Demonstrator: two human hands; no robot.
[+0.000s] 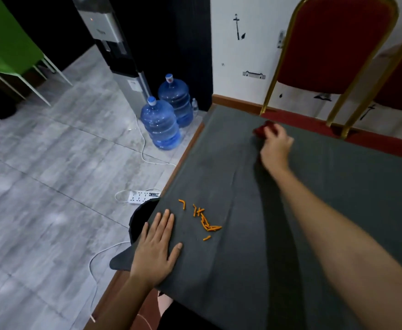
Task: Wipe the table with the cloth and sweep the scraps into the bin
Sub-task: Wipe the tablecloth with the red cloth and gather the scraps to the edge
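A grey-covered table point(326, 186) fills the right half of the view. Several orange scraps point(206, 221) lie near its left edge. My left hand point(158, 246) rests flat on the grey covering beside the scraps, fingers spread, holding nothing. My right hand point(276, 145) reaches to the far side of the table and closes on a bunched red cloth point(260, 130), which shows only partly past the fingers. A black bin point(139, 219) stands on the floor just under the table's left edge, mostly hidden by the covering and my left hand.
A red chair with a gold frame point(333, 44) stands at the table's far edge. Two blue water jugs point(169, 115) and a water dispenser point(114, 44) stand on the floor to the left. A white power strip point(143, 196) and cables lie near the bin.
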